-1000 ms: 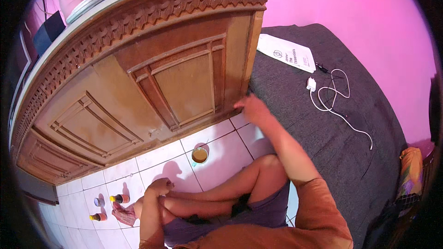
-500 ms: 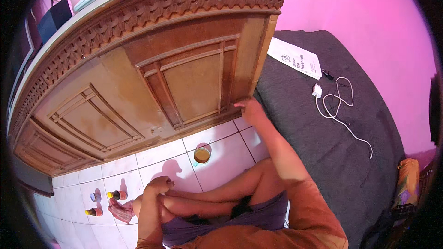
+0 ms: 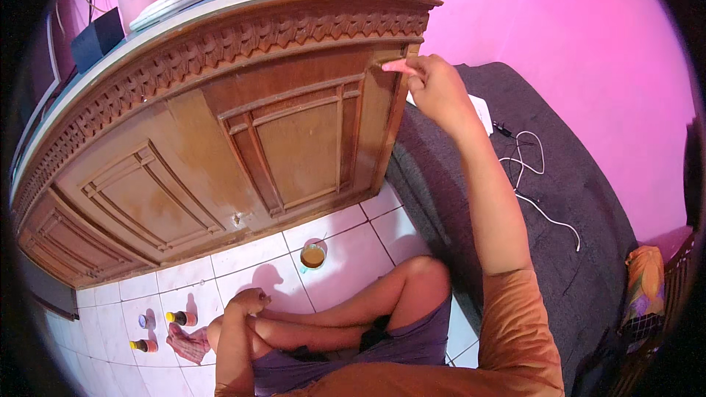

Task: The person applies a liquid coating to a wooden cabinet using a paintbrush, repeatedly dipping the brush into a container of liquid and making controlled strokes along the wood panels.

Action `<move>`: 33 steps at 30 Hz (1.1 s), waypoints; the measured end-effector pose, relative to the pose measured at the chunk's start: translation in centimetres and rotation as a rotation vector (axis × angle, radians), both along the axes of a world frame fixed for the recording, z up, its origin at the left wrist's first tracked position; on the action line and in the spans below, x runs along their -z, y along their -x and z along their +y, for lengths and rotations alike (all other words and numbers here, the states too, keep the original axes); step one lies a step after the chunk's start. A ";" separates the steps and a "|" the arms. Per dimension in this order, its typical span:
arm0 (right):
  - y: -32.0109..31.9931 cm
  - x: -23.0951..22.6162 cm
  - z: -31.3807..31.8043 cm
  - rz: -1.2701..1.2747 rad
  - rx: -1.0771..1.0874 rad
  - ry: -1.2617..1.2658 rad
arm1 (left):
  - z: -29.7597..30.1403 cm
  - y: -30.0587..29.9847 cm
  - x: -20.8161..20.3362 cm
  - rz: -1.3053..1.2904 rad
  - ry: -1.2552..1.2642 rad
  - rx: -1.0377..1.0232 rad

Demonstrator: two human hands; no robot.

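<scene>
My right hand (image 3: 441, 92) is raised to the upper right corner of the wooden cabinet (image 3: 294, 132), its fingers bent. A narrow pinkish tip reaches from it to the cabinet's front; whether it is a fingertip or a small held piece I cannot make out. Low by my crossed legs, my left hand (image 3: 248, 301) is curled closed beside my knee, and whatever it may hold is hidden. A clear cup (image 3: 312, 256) of brown liquid stands on the tiles between my legs and the cabinet. A crumpled pink cloth (image 3: 187, 344) lies left of my knee.
Two small bottles with yellow caps (image 3: 182, 318) (image 3: 143, 345) and a small round container (image 3: 144, 320) are on the floor at left. A dark-grey mattress (image 3: 471, 235) with a white cable (image 3: 548, 217) lies to my right. A white fan base (image 3: 176, 4) stands on the cabinet.
My right hand has moved up the cabinet's right side, from near its bottom to near its top corner. The left hand has stayed by my knee. The view has shifted slightly.
</scene>
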State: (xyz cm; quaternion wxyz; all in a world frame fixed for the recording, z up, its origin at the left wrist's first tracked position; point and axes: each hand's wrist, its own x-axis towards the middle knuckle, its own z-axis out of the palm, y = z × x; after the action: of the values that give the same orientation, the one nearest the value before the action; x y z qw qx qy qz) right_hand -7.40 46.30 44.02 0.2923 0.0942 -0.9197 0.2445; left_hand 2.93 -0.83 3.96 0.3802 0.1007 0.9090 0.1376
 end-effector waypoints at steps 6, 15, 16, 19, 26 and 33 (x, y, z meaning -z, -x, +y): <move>-1.1 2.8 0.6 0.214 0.043 0.035 | -0.9 -0.6 0.9 0.072 -0.079 -0.023; 0.7 8.8 -1.5 0.400 0.023 0.195 | -0.3 -0.8 -0.7 -0.005 -0.014 -0.029; 0.6 9.3 -1.4 0.354 0.045 0.225 | 0.0 -0.8 -0.7 0.068 -0.055 -0.026; 0.2 11.4 -1.2 0.262 0.040 0.189 | -0.1 -0.2 -0.8 -0.071 -0.011 -0.018; 0.0 9.5 -1.8 0.317 0.038 0.237 | -0.8 -0.7 -0.1 -0.015 -0.062 -0.070; 0.1 12.7 -0.9 0.313 0.031 0.174 | 0.6 -0.8 -2.1 -0.041 -0.028 -0.080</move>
State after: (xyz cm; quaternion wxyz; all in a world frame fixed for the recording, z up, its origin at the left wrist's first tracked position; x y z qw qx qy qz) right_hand -7.50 45.42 31.36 0.4428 0.0910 -0.8396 0.3011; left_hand 3.73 -0.22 6.08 0.3918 0.0668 0.9023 0.1672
